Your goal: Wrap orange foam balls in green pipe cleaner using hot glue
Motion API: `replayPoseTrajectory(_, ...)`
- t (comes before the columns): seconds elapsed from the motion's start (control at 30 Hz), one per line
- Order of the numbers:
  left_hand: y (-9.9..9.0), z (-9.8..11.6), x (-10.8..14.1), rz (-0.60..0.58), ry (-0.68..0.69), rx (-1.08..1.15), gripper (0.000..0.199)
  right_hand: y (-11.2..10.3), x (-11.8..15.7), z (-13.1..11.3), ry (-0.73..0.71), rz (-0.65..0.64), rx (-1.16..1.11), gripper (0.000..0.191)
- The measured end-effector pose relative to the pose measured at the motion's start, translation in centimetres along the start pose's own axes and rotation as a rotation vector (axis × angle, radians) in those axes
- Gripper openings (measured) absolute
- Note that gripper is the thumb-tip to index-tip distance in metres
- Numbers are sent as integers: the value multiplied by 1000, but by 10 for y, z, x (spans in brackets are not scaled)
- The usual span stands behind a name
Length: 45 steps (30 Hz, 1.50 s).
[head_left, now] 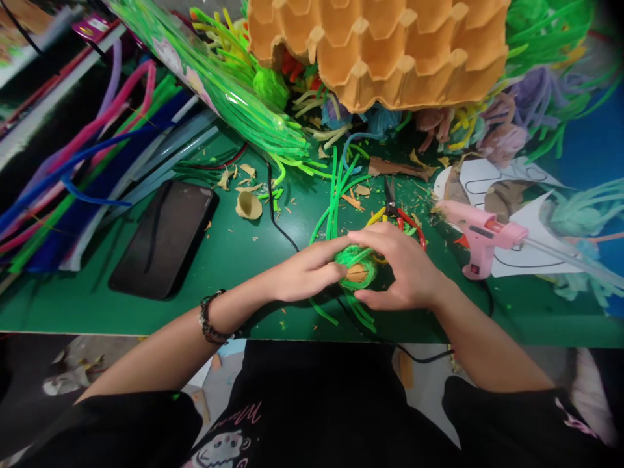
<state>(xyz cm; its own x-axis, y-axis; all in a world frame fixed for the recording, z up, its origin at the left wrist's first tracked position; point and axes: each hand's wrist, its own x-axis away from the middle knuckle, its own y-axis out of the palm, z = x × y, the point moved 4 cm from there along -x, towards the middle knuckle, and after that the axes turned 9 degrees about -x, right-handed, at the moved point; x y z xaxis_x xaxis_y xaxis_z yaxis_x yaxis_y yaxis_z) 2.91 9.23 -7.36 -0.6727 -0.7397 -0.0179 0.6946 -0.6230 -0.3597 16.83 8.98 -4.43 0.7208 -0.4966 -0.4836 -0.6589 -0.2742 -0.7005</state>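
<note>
Near the table's front edge is a cardboard cup wrapped in green pipe cleaners [358, 258], its brown cardboard showing at the lower side. Long loose green pipe cleaners [334, 195] stretch from it toward the back, and a few ends stick out below. My left hand [312, 268] holds its left side, thumb pressed on the wrapping and fingers partly hidden. Around the right side curls my right hand [409, 270], fingertips on the top and thumb at the lower edge. Just beyond the right hand lie cutting pliers [391, 207] with red and yellow handles, partly covered by it.
A pink glue gun [487, 237] rests on white paper cutouts at right. At left lie a black phone [163, 240] and bundled pipe cleaners [97, 149]. An egg carton [385, 52] covers colourful pipe-cleaner pieces at the back. A torn cardboard cup [249, 205] and scraps lie mid-table.
</note>
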Motion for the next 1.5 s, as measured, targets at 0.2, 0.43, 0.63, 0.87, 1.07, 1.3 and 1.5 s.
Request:
replayPoseTrajectory(0.2,-2,-1,-2,58,-41,-25,44,-7,-3,-2,83,157,36,23)
replayPoseTrajectory(0.43,-1,-5,0,172,-141,147,27,-10,-5,-8,14,222,172,7)
replayPoseTrajectory(0.63,0,-7,-3,237,-129,179,28,-11,-5,-9,-19,194,220,7)
replayPoseTrajectory(0.87,-1,-4,-2,140,-91,134,39,-9,-5,-10,-45,229,211,10)
replayPoseTrajectory(1.07,7,-15,1,62,-18,113,64,-8,-5,-11,-22,226,204,9)
replayPoseTrajectory(1.3,8,-5,2,7,-72,40,73,-4,-4,-14,-44,211,277,10)
replayPoseTrajectory(1.5,7,0,4,-3,-67,65,65,-2,-2,-16,-67,200,339,11)
